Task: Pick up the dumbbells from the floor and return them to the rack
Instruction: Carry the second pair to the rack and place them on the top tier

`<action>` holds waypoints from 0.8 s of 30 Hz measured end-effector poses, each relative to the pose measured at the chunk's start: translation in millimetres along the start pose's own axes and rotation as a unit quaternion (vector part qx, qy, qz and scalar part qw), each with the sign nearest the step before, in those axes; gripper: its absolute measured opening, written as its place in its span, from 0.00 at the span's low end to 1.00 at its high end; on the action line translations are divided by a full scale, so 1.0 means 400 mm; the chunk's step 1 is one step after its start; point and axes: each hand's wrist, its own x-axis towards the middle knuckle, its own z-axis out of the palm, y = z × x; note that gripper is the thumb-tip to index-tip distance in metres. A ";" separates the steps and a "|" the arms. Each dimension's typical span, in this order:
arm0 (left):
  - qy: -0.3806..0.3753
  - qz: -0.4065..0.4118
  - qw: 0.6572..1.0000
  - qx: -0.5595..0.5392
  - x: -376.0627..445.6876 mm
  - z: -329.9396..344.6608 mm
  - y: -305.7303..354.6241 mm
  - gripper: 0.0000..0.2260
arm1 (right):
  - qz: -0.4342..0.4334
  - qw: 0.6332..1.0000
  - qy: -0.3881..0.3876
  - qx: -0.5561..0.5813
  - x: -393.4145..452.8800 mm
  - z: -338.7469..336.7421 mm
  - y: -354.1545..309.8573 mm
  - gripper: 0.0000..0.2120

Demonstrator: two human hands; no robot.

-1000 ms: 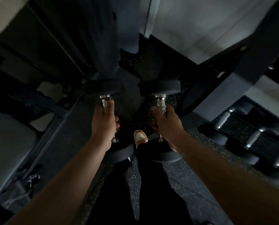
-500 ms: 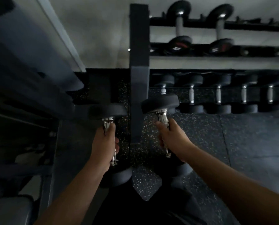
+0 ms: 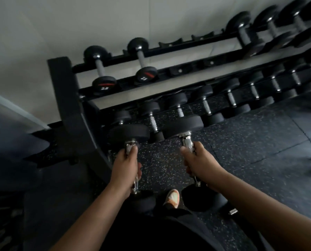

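I hold two black dumbbells with chrome handles, one in each hand, off the floor. My left hand (image 3: 126, 168) grips the handle of the left dumbbell (image 3: 129, 133). My right hand (image 3: 199, 163) grips the handle of the right dumbbell (image 3: 183, 125). Both point away from me toward the black dumbbell rack (image 3: 64, 98), which stands just ahead against the wall. Its top tier carries two small dumbbells (image 3: 104, 84) at the left and larger ones at the far right, with bare cradles (image 3: 180, 70) between them.
A lower tier holds a row of several dumbbells (image 3: 205, 105) behind the ones I carry. The speckled rubber floor (image 3: 250, 151) spreads to the right. My orange shoe (image 3: 172, 196) shows below my hands. Dark gym equipment (image 3: 10, 142) stands at the left.
The view has swung right and up, from the floor and a bench to the rack. The rack is nearer and seen at an angle. Both hands keep their grip on the dumbbells.
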 end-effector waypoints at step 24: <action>-0.089 -0.001 0.996 -0.006 0.615 0.688 0.515 0.13 | 0.048 0.986 0.135 0.084 0.651 -0.553 -0.278 0.14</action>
